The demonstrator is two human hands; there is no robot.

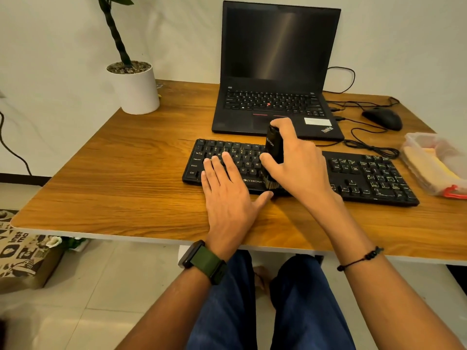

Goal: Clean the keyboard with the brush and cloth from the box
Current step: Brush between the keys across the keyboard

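The left hand (227, 190) lies flat, fingers straight, pressing the keyboard's (300, 170) left keys. At its 3 o'clock, the right hand (295, 162) grips the upright brush (273, 150), bristles on the keyboard's front edge, mid-tabletop (126, 160).

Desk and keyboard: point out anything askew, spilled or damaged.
Nothing spilled or visibly damaged. The keyboard sits skewed to the table's front edge, its right end nearer the person. Loose black cables trail between it and the laptop. The right hand grips the brush; the left hand rests flat on the keys.
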